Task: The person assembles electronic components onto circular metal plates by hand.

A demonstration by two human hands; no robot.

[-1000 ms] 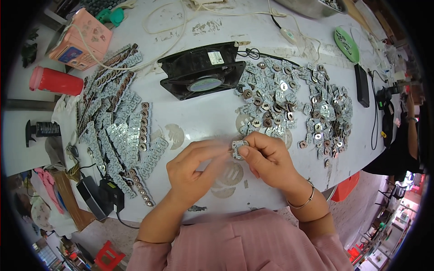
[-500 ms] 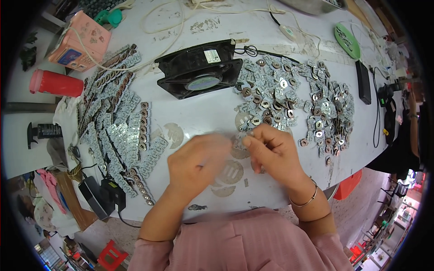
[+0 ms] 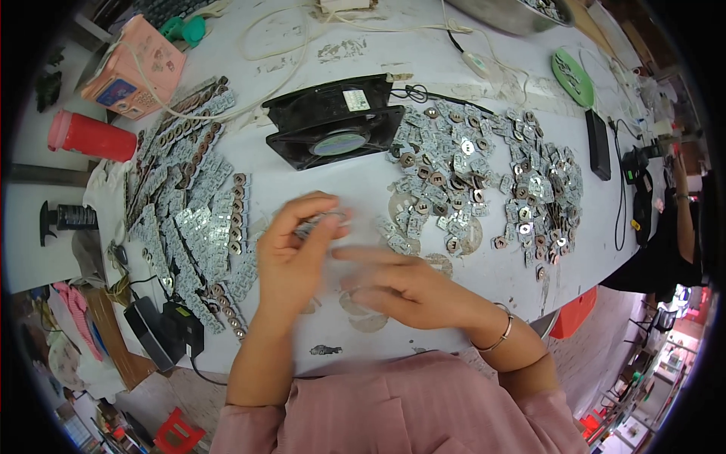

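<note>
My left hand (image 3: 291, 261) is raised over the table left of the middle, thumb and fingers closed on a short row of small grey metal plates (image 3: 308, 226). Just right of it is my right hand (image 3: 412, 291), fingers stretched out and blurred, with nothing visible in them. Beyond my right hand lies a loose heap of small metal plates with round brown pieces (image 3: 435, 170). A second heap (image 3: 541, 189) is farther right. Neatly lined-up rows of similar plates (image 3: 200, 219) cover the table's left side.
A black box fan (image 3: 333, 121) stands behind my hands. At the left are a red cup (image 3: 91, 136), a pink box (image 3: 136, 68) and black power adapters (image 3: 162, 333). A green dish (image 3: 572, 78), a black bar (image 3: 597, 144) and a metal bowl (image 3: 514, 17) lie toward the far right.
My left hand has moved left and turned, so the metal plates in it now show. My right hand has left the near edge of the heap, moving left and nearer me, its fingers straightened.
</note>
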